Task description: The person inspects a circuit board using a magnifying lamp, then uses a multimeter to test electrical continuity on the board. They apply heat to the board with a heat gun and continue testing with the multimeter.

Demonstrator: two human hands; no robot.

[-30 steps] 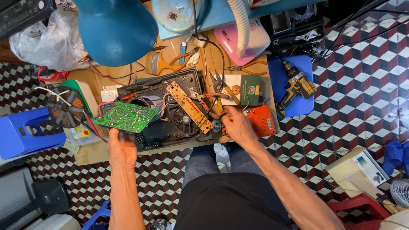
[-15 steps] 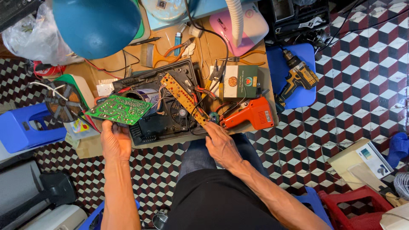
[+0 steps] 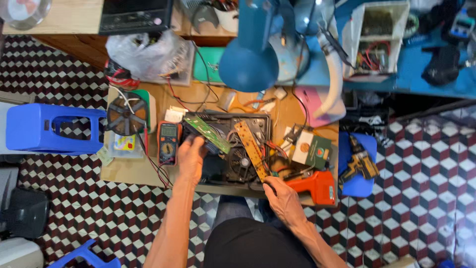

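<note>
A seated person leans over a low wooden desk [image 3: 134, 171] set on a floor of red, black and white cube-pattern tiles. At the desk's near edge the right hand [image 3: 285, 201] rests closed around what looks like the dark handle of a slim tool, just beside an orange power tool [image 3: 315, 186] near the right corner. Further in, the left hand [image 3: 191, 154] grips the lower end of a green circuit board [image 3: 208, 134], holding it tilted over the left side of an opened black appliance base [image 3: 238, 149] at the middle of the desk. Inside that base a narrow tan circuit board [image 3: 250, 149] lies slanted beside a round black fan [image 3: 243, 164], with coloured wires trailing off to the right. Just left of the left hand lies an orange-edged multimeter [image 3: 168, 141], and beyond it, near the left edge, a round copper coil disc [image 3: 126, 114]. A dark green box [image 3: 317, 151] sits toward the right edge. A blue desk lamp shade [image 3: 248, 62] hangs over the far edge, next to a pink pad [image 3: 317, 101] at the far right corner. Off the desk, a blue plastic stool [image 3: 47, 129] stands to the left and a yellow cordless drill [image 3: 359, 164] lies on a blue seat to the right.
</note>
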